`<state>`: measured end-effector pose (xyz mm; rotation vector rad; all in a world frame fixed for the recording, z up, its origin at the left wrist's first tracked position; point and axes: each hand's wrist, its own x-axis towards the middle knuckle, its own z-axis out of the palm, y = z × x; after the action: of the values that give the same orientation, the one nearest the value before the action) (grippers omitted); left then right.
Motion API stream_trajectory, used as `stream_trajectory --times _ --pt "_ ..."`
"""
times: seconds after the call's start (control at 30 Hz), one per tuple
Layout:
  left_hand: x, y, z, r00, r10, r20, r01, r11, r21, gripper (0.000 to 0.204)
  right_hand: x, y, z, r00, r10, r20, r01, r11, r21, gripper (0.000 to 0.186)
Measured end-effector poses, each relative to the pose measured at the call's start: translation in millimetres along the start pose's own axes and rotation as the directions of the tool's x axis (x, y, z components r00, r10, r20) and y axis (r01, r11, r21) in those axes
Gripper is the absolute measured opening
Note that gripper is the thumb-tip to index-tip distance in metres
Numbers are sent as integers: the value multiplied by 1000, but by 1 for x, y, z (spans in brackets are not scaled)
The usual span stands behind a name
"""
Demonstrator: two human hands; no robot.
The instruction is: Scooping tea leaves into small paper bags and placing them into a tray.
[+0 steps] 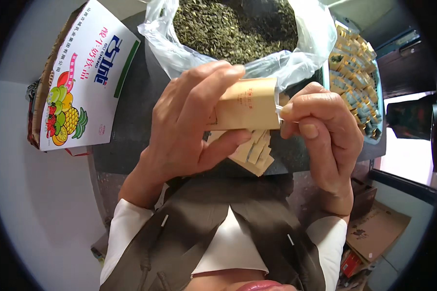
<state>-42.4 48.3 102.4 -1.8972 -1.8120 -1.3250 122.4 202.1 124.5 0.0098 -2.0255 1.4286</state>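
Observation:
My left hand (189,111) is closed around a tan kraft-paper pouch (252,104) with small red print, thumb below and fingers above. The pouch lies sideways, one end toward my right hand (325,128). That hand's thumb and forefinger pinch a thin whitish strip or edge (278,109) at this end; whether it is an inner liner I cannot tell. Below the pouch, several flat tan paper pouches (257,157) lie overlapping on the dark table (136,140). Just beyond my hands sits a clear plastic bag (310,60) of dried green-brown leaves (233,29).
A light-blue basket (379,104) at the right holds many tan-and-silver packets (349,72) in rows. On the left stands a white carton (92,82) with printed fruit. Cardboard (381,228) and boxes lie lower right, below table height.

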Motion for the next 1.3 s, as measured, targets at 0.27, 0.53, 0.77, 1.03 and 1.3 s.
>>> stream_trajectory --times 0.27,0.53,0.77,1.03,1.3 --pt "22 -21 10 977 -207 -45 183 933 -310 50 47 4 -7 959 284 -9 -281 954 105 25" --pt "38 -38 23 941 -338 -4 281 788 -547 46 87 19 -24 924 382 -25 -382 924 4 28" --pt "46 -59 26 934 -357 35 318 779 -540 43 110 34 -22 857 507 86 -514 851 105 28" --pt "46 -69 27 867 -493 69 425 660 -619 41 114 36 -40 947 320 16 -314 939 -140 24" --pt "45 -80 18 865 -502 14 423 714 -559 44 131 51 -44 932 362 8 -185 494 -850 21"
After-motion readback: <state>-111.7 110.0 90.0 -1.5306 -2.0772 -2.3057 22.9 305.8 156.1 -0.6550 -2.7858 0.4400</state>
